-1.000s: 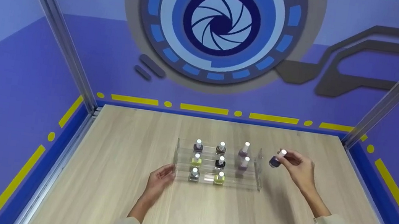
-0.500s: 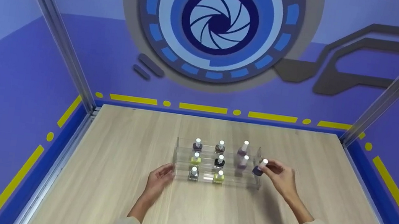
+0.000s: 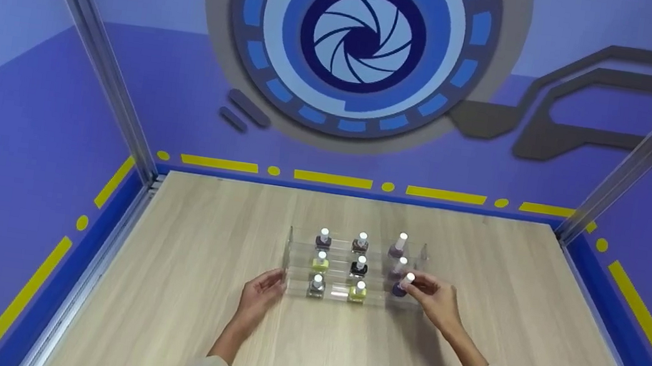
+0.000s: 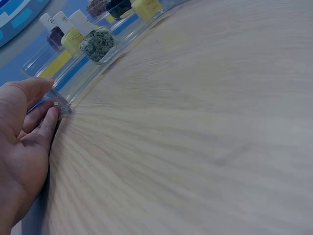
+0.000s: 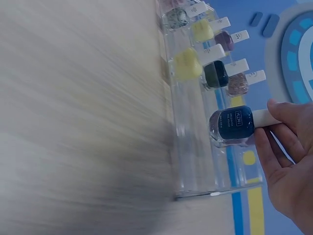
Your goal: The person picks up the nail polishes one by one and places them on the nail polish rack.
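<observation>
A clear tiered display rack [image 3: 374, 298] stands on the table with several white-capped nail polish bottles on its steps. My left hand [image 3: 261, 294] holds the rack's left end panel, thumb and fingers at its edge in the left wrist view. My right hand [image 3: 439, 302] pinches the white cap of a dark blue nail polish bottle [image 5: 234, 123], slightly tilted over the right end of the front step. On that step are a glittery grey bottle [image 4: 99, 45] and a yellow bottle [image 5: 187, 64]. Behind the held bottle is a purple one [image 3: 399, 271], partly hidden.
On the middle step are another yellow bottle [image 3: 321, 263] and a black one [image 3: 359, 267]. The back step bears several dark and purple bottles, one a mauve bottle [image 3: 398, 249]. Wooden table [image 3: 219, 232] surrounds the rack, with blue panels [image 3: 329, 158] behind and beside it.
My right hand has carried the dark blue bottle leftward and toward me, from outside the rack's right end to over the front step. The left hand stays at the rack.
</observation>
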A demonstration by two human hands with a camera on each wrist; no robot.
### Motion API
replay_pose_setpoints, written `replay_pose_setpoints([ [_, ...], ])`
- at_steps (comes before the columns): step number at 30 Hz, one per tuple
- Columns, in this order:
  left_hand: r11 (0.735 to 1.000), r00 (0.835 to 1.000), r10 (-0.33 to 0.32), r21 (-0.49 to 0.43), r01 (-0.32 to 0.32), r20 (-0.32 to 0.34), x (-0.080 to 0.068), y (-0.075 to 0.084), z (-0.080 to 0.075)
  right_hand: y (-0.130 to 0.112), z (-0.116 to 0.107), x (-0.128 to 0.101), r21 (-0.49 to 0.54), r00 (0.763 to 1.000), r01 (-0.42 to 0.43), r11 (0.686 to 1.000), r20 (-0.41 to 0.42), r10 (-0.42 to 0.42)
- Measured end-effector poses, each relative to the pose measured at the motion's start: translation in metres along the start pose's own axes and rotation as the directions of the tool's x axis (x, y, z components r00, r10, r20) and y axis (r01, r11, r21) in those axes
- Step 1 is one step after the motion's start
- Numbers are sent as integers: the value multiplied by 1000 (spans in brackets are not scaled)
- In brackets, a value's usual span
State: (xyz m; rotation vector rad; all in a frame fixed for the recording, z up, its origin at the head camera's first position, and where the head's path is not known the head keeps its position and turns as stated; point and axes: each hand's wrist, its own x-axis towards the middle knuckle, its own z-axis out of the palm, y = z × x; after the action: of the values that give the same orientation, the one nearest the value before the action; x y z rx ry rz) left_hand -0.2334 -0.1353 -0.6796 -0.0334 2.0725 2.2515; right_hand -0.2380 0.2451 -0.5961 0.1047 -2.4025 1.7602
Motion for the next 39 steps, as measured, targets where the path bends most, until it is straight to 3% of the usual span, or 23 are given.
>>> replay_pose_setpoints([
  [12,999,1000,-15,31,15,-2,-1,0,1,16,7,-4,6,998,-19,1000,59,19],
  [20,1000,1000,-2,-2,2,13,-1,-3,2,23,5,-6,-35,991,45,998,124,-40],
  [27,1000,1000,-9,4,9,6,0,-2,1,22,11,-7,-60,990,110,992,94,-104],
  [32,1000,1000,-5,-1,5,6,0,0,0,22,13,-8,-50,992,96,994,84,-92],
  [39,1000,1000,1,-5,-1,9,1,0,-1,21,0,-10,-35,984,148,988,103,-144],
])
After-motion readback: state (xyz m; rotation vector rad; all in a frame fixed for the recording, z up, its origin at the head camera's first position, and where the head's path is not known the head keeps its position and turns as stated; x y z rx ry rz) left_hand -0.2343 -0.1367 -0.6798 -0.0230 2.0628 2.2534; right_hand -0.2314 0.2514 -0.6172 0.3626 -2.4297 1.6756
